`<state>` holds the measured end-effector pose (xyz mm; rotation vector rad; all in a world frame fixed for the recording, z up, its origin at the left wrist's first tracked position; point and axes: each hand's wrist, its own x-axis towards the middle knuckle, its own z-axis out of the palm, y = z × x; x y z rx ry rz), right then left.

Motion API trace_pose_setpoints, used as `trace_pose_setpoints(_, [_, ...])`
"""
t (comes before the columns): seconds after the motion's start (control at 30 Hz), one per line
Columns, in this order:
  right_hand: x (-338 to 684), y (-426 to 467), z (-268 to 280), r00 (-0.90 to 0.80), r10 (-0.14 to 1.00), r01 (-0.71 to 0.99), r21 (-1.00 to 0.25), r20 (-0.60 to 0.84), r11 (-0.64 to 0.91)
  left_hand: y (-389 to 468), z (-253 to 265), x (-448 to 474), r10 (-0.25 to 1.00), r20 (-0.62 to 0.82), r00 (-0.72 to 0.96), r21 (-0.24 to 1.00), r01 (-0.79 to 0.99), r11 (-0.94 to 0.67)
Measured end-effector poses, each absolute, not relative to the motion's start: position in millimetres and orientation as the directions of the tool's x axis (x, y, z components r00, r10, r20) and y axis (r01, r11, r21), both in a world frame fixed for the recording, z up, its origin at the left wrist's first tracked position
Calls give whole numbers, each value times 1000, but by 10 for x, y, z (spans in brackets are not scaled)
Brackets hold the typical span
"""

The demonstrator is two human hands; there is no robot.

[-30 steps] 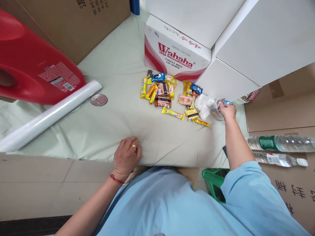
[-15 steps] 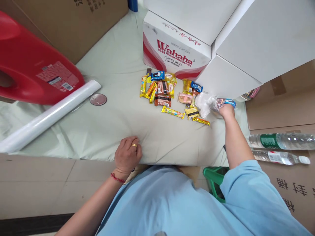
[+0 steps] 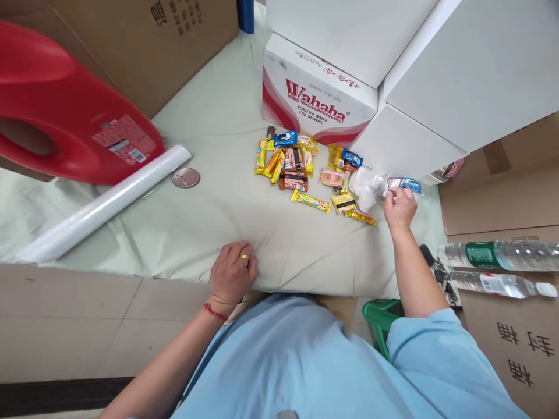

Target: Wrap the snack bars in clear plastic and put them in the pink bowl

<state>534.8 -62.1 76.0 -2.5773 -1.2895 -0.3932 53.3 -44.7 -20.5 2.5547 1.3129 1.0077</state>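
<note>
My left hand [image 3: 233,270] rests on the table's near edge with its fingers curled in and nothing seen in them. At the right, my right hand [image 3: 400,209] pinches thumb and fingers together over the near side of a clear plastic bag [image 3: 365,187]. Brown and blue snack packets [image 3: 406,184] show beside the fingertips; what the pinch holds is hidden. Left of the bag lies a loose group of wrapped snacks, among them a pink packet [image 3: 332,177] and a yellow packet [image 3: 343,203]. Farther left is a second pile of wrapped snacks [image 3: 293,179], with a yellow stick packet [image 3: 311,201] in front.
A Wahaha carton [image 3: 318,96] and white boxes [image 3: 419,134] stand behind the snacks. On the left are a red jug [image 3: 78,116], a plastic-film roll [image 3: 109,203] and a round metal disc [image 3: 186,177]. Bottles [image 3: 502,255] lie right; a green stool [image 3: 379,320] stands below.
My right hand has drawn back slightly toward me and left, uncovering more of the brown and blue packets. My left hand stays on the table. The whole view has shifted a little.
</note>
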Motion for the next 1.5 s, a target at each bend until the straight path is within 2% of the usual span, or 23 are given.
trace_pose_setpoints(0.07, [5250,-597,671,520,808,852,-109,276,-511,-449,-217,530,762,502,409,376,690,-618])
trace_pose_setpoints(0.2, [5155,-479,508,537,829,837,-218,155,-501,-455,-246,533,796,464,389,427,689,-586])
trace_pose_setpoints(0.27, [5123,-454,499,548,819,815,-328,169,-478,-459,-259,540,810,449,378,449,688,-570])
trace_pose_setpoints(0.33, [5055,-491,544,592,766,754,-507,251,-417,-462,-266,545,818,444,365,459,692,-557])
trace_pose_setpoints(0.4, [4917,-600,598,698,659,581,-761,281,-290,-463,-254,544,827,446,341,478,691,-543])
trace_pose_setpoints(0.47, [4697,-779,606,796,585,255,-963,156,-90,-467,-209,543,853,429,296,540,674,-505])
trace_pose_setpoints(0.5, [4558,-889,581,811,582,65,-998,54,3,-471,-171,549,877,399,267,592,655,-469])
trace_pose_setpoints(0.53, [4404,-1008,540,804,593,-109,-992,-49,67,-478,-122,564,905,351,243,657,624,-422])
trace_pose_setpoints(0.6, [4066,-1253,426,739,631,-373,-923,-234,95,-500,-5,639,949,202,242,798,521,-303])
trace_pose_setpoints(0.67, [3725,-1468,323,659,657,-518,-855,-366,44,-536,114,791,940,35,339,917,362,-165])
trace_pose_setpoints(0.73, [3428,-1615,278,590,676,-574,-818,-441,-32,-591,208,1010,872,-110,476,982,187,22])
trace_pose_setpoints(0.83, [3137,-1693,326,517,718,-555,-821,-466,-133,-690,285,1357,709,-258,657,944,15,330])
trace_pose_setpoints(0.93, [3050,-1676,422,493,761,-466,-867,-422,-179,-755,310,1567,632,-279,723,914,-1,405])
trace_pose_setpoints(1.07, [3260,-1622,474,575,744,-362,-921,-341,-143,-745,310,1526,720,-289,631,933,18,359])
trace_pose_setpoints(1.2, [3777,-1453,508,692,664,-330,-942,-284,-59,-725,297,1327,772,-368,518,908,23,418])
trace_pose_setpoints(1.3, [4102,-1280,602,737,647,-284,-958,-197,31,-744,265,1252,806,-408,429,892,0,451])
trace_pose_setpoints(1.37, [4139,-1226,681,761,638,-189,-981,-117,45,-761,242,1260,820,-432,376,877,-39,480])
trace_pose_setpoints(1.43, [3995,-1254,737,750,661,-27,-1000,-23,-4,-778,239,1297,820,-460,341,851,-94,516])
trace_pose_setpoints(1.5, [3717,-1345,739,621,782,149,-987,39,-68,-794,271,1337,806,-479,349,824,-138,549])
